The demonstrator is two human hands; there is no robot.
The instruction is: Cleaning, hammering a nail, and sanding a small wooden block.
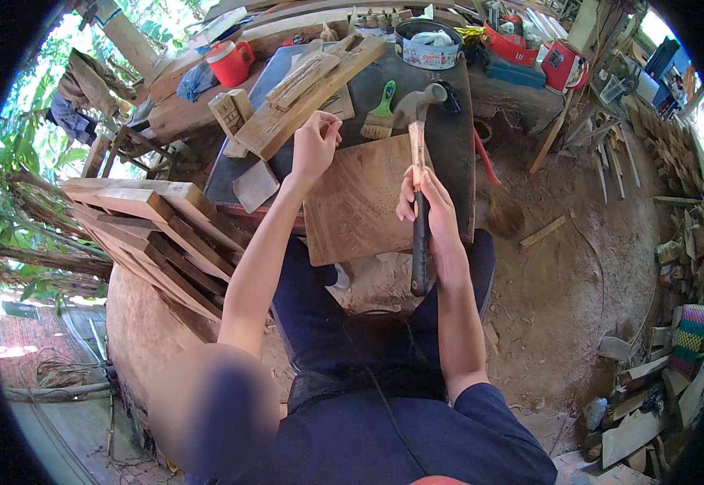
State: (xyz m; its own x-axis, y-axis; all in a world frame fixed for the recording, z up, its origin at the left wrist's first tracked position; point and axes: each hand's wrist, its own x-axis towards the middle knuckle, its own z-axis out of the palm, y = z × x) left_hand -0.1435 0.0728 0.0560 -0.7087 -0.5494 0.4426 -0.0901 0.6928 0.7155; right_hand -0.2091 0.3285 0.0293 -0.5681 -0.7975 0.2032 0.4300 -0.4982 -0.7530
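My right hand (433, 206) is wrapped around the handle of a claw hammer (420, 242), which stands almost upright in view with its metal head at the far end. Below it, a flat brown wooden board (356, 202) overhangs the near edge of the dark table (449, 174). Over the board's far left corner, my left hand (317, 145) is closed with its fingertips pinched; whatever they hold, if anything, is too small to make out. Just beyond that hand a thick wooden beam (331, 89) slants across the table. A green-handled paintbrush (381, 113) lies between beam and hammer head.
A round tin (428, 48) stands at the table's far edge. Further left sits a red lidded mug (230, 63). Stacked planks (162, 222) lean at the left. A broom (501, 206) rests by the table's right side, and scrap wood (639, 436) lies at the lower right.
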